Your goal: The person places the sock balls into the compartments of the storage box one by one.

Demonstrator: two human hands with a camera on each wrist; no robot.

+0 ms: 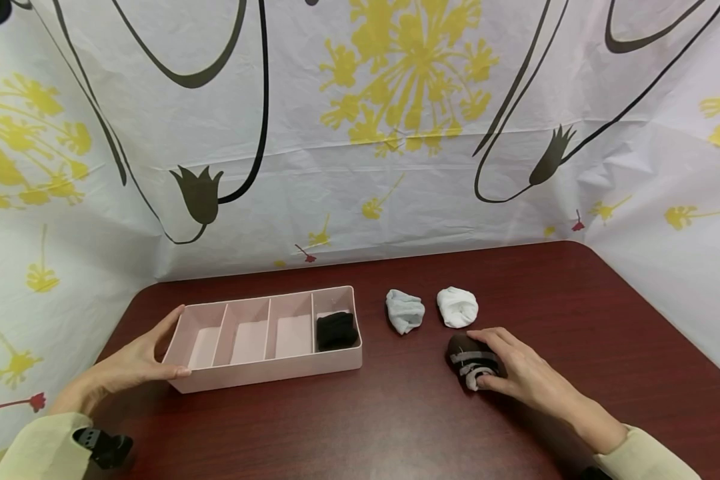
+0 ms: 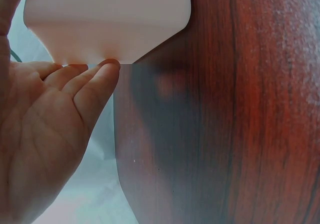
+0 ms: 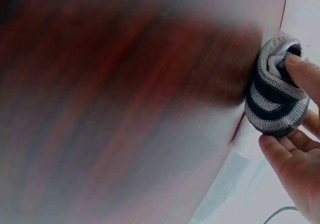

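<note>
My left hand (image 1: 133,358) grips the left end of a pale pink divided box (image 1: 270,371), thumb at the front corner and fingers at the back. In the left wrist view, fingertips press against the box's end wall (image 2: 115,9). A black rolled sock (image 1: 337,331) lies in the rightmost compartment; the other compartments hold nothing. On the right, my right hand (image 1: 531,373) holds a dark rolled sock with grey stripes (image 1: 469,361) between thumb and fingers. Its striped knit (image 3: 272,91) and folded opening show close up in the right wrist view, the thumb at the opening.
Behind the striped sock, a grey rolled sock (image 1: 405,311) and a white rolled sock (image 1: 457,307) lie side by side, right of the box. The dark red wooden table (image 1: 360,427) ends at the back against a patterned white sheet (image 1: 312,167).
</note>
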